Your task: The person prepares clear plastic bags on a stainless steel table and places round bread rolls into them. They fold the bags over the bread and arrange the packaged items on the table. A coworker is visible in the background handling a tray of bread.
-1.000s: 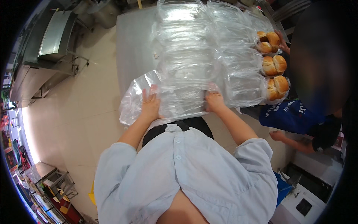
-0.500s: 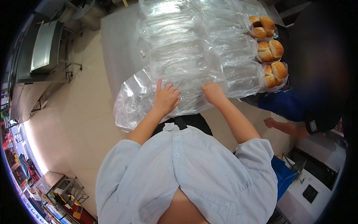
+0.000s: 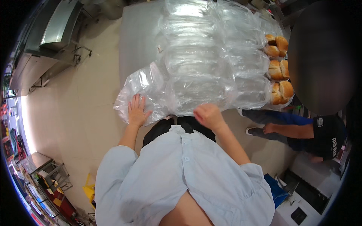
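I see a loose clear plastic bag [image 3: 145, 80] at the near left of a flat grey table [image 3: 140, 35], flaring toward the left. The left hand [image 3: 137, 112] rests flat on it, fingers spread, grasping nothing. The right hand [image 3: 209, 116] is curled by the near edge of the wrapped rows [image 3: 200, 90]; I cannot tell whether it pinches plastic. Those rows lie with long axes left to right, shiny and crinkled. Rounded golden buns [image 3: 280, 69] show at their right end, near a co-worker's dark sleeve [image 3: 327, 132]. Beige tiles [image 3: 94, 116] cover the floor.
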Action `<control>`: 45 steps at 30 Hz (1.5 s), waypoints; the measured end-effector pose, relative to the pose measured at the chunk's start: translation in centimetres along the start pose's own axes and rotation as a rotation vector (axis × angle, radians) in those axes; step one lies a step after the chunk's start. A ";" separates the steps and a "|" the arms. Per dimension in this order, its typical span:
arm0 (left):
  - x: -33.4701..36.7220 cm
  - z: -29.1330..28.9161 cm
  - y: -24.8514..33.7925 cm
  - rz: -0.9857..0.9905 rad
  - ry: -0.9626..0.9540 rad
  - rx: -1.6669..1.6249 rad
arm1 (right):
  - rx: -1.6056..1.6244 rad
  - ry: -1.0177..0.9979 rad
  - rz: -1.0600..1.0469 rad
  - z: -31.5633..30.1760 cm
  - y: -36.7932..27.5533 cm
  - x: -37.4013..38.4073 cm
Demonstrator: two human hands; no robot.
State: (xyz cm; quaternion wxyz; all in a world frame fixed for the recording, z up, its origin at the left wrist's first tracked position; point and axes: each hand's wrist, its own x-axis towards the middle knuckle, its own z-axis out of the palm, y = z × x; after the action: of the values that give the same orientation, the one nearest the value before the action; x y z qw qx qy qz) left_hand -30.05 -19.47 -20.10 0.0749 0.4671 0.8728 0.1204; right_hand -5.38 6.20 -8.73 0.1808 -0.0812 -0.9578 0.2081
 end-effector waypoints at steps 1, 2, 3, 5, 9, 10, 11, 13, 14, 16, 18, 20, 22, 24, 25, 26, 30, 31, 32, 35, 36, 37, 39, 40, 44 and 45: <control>0.1 0.4 -0.7 0.010 0.034 -0.024 | 0.045 -0.006 -0.036 0.5 -0.9 0.2; 0.3 0.8 -1.7 0.022 0.071 -0.042 | 0.064 -0.039 -0.008 0.7 -1.8 0.3; 0.4 1.4 -2.8 0.022 0.064 -0.046 | 0.098 -0.043 -0.028 0.8 -2.4 0.4; -0.5 2.7 -4.2 0.005 0.042 -0.056 | 0.162 -0.078 -0.110 1.9 -2.7 0.4; -1.3 2.2 -1.5 -0.131 0.283 -0.150 | 0.205 -0.188 -0.279 2.8 -1.7 0.7; -1.3 1.0 0.1 -0.160 0.294 -0.138 | 0.202 -0.203 -0.295 2.6 -1.5 0.8; -1.8 0.2 1.1 -0.191 0.303 -0.125 | 0.218 -0.212 -0.300 2.0 -1.7 0.9; -2.6 -0.4 1.4 -0.201 0.360 -0.043 | 0.264 -0.165 -0.267 0.9 -1.6 1.1; -2.6 -0.7 1.3 -0.204 0.392 -0.005 | 0.283 -0.141 -0.251 0.6 -1.5 1.1; -2.5 -0.5 0.0 -0.377 0.536 -0.036 | 0.273 -0.106 -0.176 0.0 -1.1 0.4; -3.4 0.8 -1.6 -0.606 0.583 -0.093 | 0.246 -0.116 -0.101 -0.7 -1.2 -1.7; -2.7 2.6 -4.6 -0.888 0.583 -0.168 | 0.186 -0.139 -0.076 -1.7 -1.4 -2.5; -7.9 6.9 -13.1 -0.973 0.646 -0.688 | 0.249 -0.126 -0.156 -0.9 -2.1 -2.5; -9.3 8.4 -15.6 -0.997 0.606 -0.972 | 0.244 -0.105 -0.149 0.5 -2.4 -3.3; -6.9 7.4 -14.1 -0.936 0.499 -1.016 | 0.189 -0.112 -0.082 0.7 -2.2 -4.0; -5.3 6.1 -11.9 -0.883 0.394 -1.047 | 0.143 -0.120 -0.016 0.9 -2.3 -4.5; -4.5 3.5 -10.9 -0.999 0.406 -1.198 | 0.054 -0.035 0.120 2.2 -5.4 -2.8; -4.5 2.9 -11.7 -1.061 0.303 -1.343 | 0.058 -0.018 0.136 2.8 -6.3 -2.1; -4.2 2.1 -12.3 -1.127 0.181 -1.477 | 0.063 -0.003 0.157 4.0 -7.6 -1.2; -3.3 -0.6 -10.8 -1.004 -0.062 -1.415 | 0.049 -0.035 0.181 8.0 -11.7 1.0; -3.7 -0.4 -10.8 -0.963 0.010 -1.403 | 0.045 -0.060 0.175 9.4 -13.4 2.2; -4.3 0.2 -10.9 -0.923 0.087 -1.398 | 0.048 -0.103 0.154 10.7 -15.2 3.3; -4.6 0.4 -11.5 -0.982 0.028 -1.400 | 0.068 -0.177 0.158 13.5 -19.2 4.7; -4.8 -0.4 -11.5 -1.080 -0.109 -1.395 | 0.083 -0.207 0.178 14.6 -21.0 5.1; -2.9 0.2 -13.1 -0.895 -0.238 -1.445 | 0.114 -0.139 0.306 17.7 -26.1 3.6; -2.8 0.4 -13.8 -0.882 -0.225 -1.444 | 0.051 -0.178 0.392 17.3 -27.5 2.5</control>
State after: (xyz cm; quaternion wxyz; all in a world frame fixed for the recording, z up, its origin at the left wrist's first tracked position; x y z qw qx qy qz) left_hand -39.44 -29.18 -24.28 0.4807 -0.0686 0.6714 0.5599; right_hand -16.45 -24.35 -10.87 0.0537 -0.2425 -0.9303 0.2699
